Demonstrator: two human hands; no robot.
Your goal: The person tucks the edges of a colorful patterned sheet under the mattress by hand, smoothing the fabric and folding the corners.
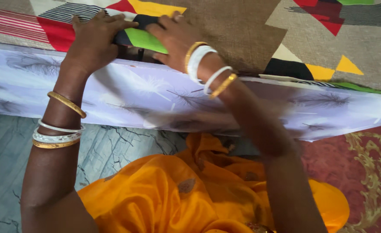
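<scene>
Both hands are sitting up top on the bed from where I'm watching. The left hand (93,41) is lying flat with fingers spread over the patterned cover (242,30), right on the red and striped patches. The right hand (173,36) is pressing down just beside it, fingers stretched out flat on a green patch, not gripping anything I can make out. The cover is lying across the mattress, and a pale feather-print sheet (147,95) is hanging down the side under both wrists. Bangles (56,138) are stacking on both arms, orange fabric (177,194) is bunching below.
</scene>
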